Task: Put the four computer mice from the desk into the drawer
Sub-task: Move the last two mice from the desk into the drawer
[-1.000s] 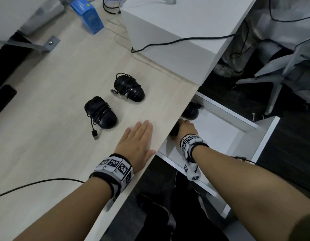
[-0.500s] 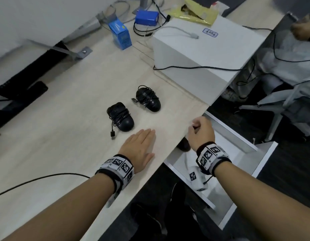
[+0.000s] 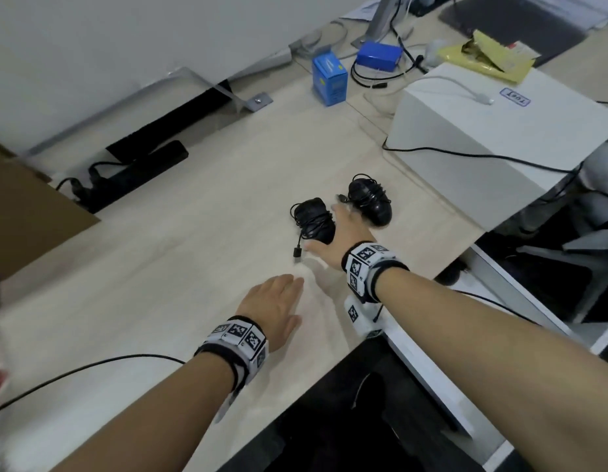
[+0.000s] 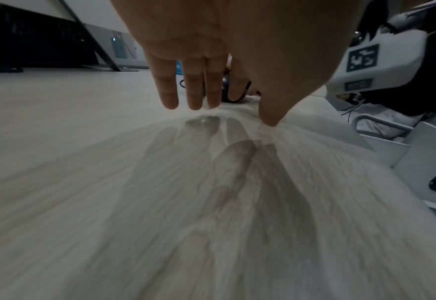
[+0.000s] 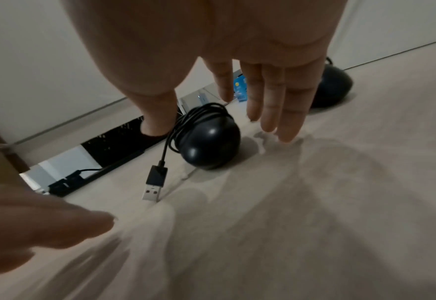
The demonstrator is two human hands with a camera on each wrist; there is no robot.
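Observation:
Two black mice with cords wound round them lie on the light wood desk (image 3: 159, 267): a near mouse (image 3: 313, 218) (image 5: 209, 142) with its USB plug (image 5: 154, 182) loose, and a far mouse (image 3: 370, 202) (image 5: 332, 89). My right hand (image 3: 333, 229) (image 5: 212, 125) hovers over the near mouse, fingers (image 5: 276, 105) straight and spread, thumb on its left, gripping nothing. My left hand (image 3: 277, 301) (image 4: 227, 105) lies flat at the desk's front edge. The white drawer (image 3: 500, 284) stands pulled out at the right; a dark rounded shape (image 3: 447, 274) shows inside it under the desk edge.
A large white box (image 3: 500, 131) with a black cable across it stands right behind the far mouse. Two blue boxes (image 3: 330, 80) sit further back. A power strip (image 3: 136, 175), cardboard (image 3: 23, 212) and a black cable (image 3: 91, 366) are at the left. Chairs stand beyond the drawer.
My right hand rose out of the drawer, swung left over the desk, and spread its fingers above the near mouse. The left hand stayed flat. The head view tilted up.

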